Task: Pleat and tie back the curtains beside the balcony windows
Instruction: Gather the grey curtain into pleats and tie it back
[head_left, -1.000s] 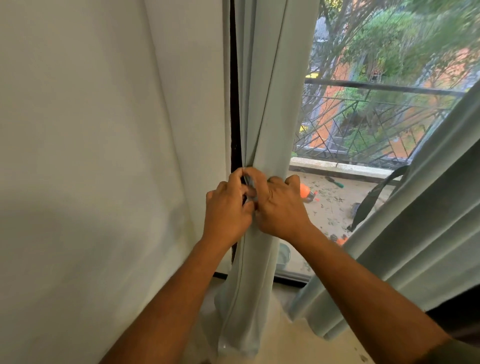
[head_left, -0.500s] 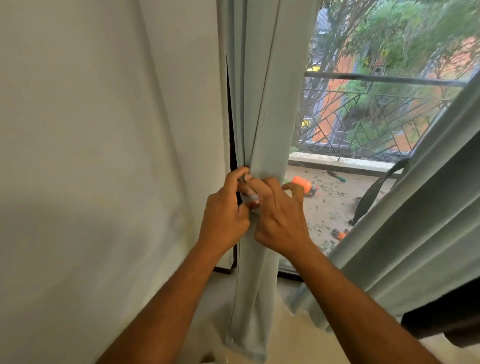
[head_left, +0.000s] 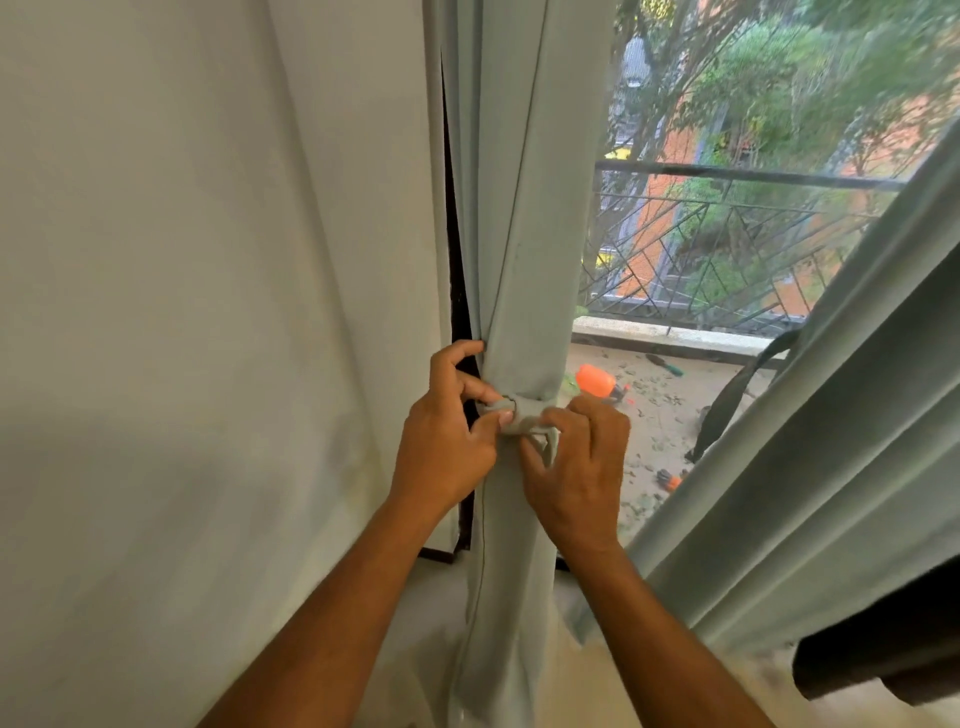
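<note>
a room in a home, at a balcony window (head_left: 727, 260): pale blue-grey curtains (head_left: 524, 208) hang to a light floor (head_left: 649, 691) beside a plain white wall (head_left: 182, 312). through the glass lies a leaf-strewn balcony floor (head_left: 660, 421) with an orange toy (head_left: 595, 380) on it. beyond it stand a dark metal railing (head_left: 727, 228), trees and an orange building.

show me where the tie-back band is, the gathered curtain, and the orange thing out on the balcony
tie-back band (head_left: 522, 415): head view, on the knotted part between the two hands.
gathered curtain (head_left: 524, 291): head view, on the pleated bundle above the band.
orange thing (head_left: 595, 380): head view, on its orange body on the balcony floor.
</note>
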